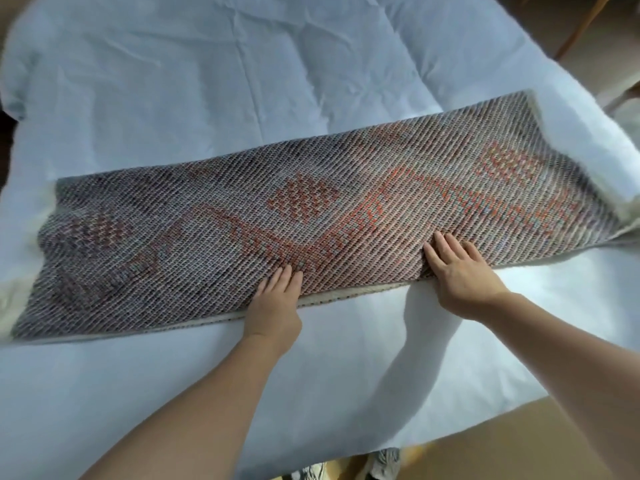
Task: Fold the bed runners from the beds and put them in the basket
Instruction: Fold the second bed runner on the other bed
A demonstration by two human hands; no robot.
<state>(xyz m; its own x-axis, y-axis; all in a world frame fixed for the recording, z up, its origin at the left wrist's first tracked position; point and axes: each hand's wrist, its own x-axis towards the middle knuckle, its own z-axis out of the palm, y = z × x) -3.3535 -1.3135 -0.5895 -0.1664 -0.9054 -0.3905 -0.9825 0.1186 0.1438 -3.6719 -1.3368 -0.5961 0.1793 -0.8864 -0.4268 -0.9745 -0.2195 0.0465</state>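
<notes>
Hands, left and right, apart, flat on bed runner; white bed all around

Single head view, looking steeply down, close over bed.

- Bed: white creased cover, fills most of the view.
- Floor: tan, bare, at lower right.
- Wooden furniture leg: brown, slanted, upper right corner.
- Light: soft, brighter at right.

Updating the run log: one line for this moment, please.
left hand flat on bed runner | right hand flat too | runner on bed
</notes>
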